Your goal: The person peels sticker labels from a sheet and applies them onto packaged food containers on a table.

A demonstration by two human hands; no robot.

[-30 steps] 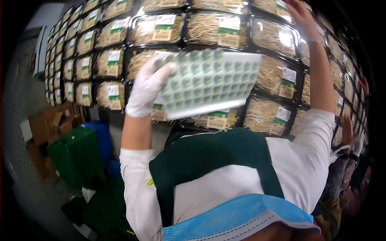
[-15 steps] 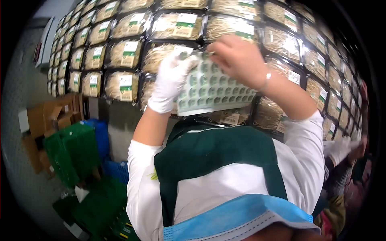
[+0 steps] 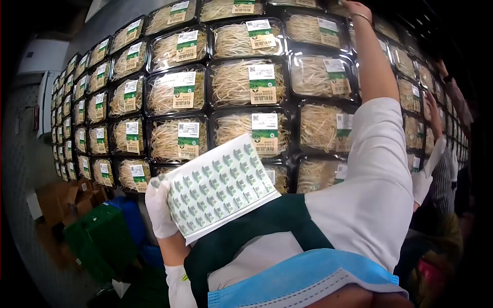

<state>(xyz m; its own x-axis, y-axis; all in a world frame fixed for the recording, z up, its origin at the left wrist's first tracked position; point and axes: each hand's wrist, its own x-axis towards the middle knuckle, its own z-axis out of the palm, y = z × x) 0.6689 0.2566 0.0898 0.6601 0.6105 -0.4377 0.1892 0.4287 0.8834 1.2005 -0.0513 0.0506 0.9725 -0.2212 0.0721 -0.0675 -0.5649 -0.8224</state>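
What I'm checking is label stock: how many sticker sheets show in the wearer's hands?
1: the sticker sheet, held at its left edge by the gloved left hand and partly covering packed trays in view. More may be hidden beneath it.

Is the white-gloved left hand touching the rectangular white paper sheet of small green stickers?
Touching. The head view shows the white-gloved left hand gripping the rectangular white paper sheet at its left end.

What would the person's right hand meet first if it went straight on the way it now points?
The right hand would probably meet the pack of sprouts just beside it, near the picture's top edge; whether it touches that pack or is above it, the view cannot settle.
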